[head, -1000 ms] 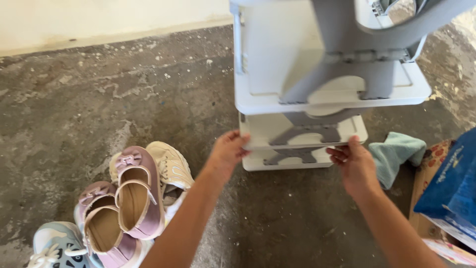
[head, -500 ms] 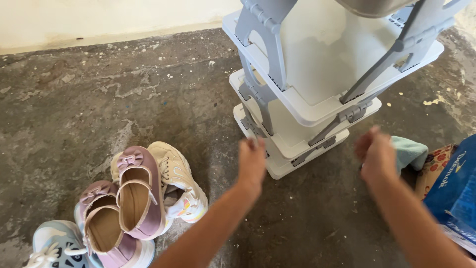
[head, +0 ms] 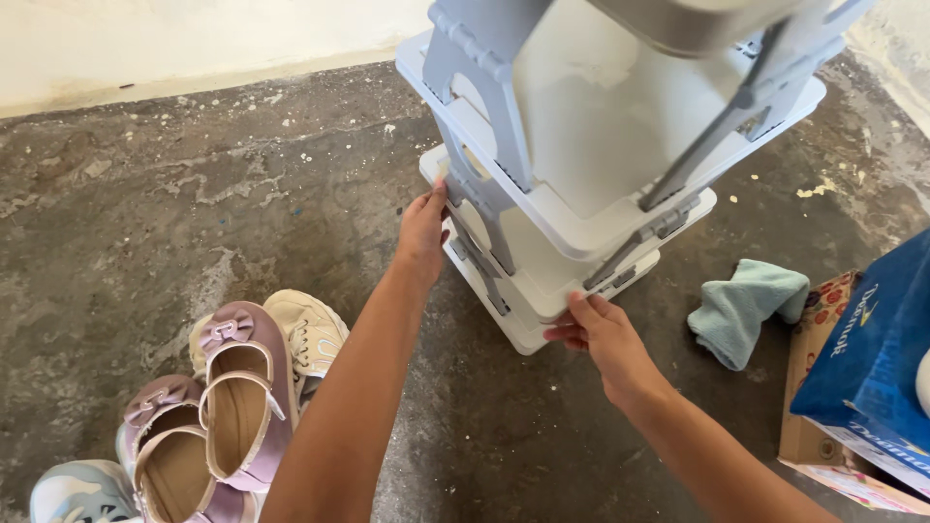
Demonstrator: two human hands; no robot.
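A tall white and grey plastic shelf rack (head: 601, 126) with several tiers stands on the rough concrete floor, turned at an angle to me. My left hand (head: 422, 230) grips the left corner of a lower tier. My right hand (head: 603, 334) holds the near front corner of a lower tier, thumb on top. Both arms reach up from the bottom of the view.
A pile of shoes lies at the lower left: two lilac bow shoes (head: 237, 387), a cream sneaker (head: 310, 329) and a pale blue one (head: 82, 492). A teal cloth (head: 746, 308) lies right of the rack. A blue box (head: 877, 358) sits on cardboard at the right.
The rack has turned from square-on to angled. My hands, briefly off it half a second ago, are now on its lower tiers again.
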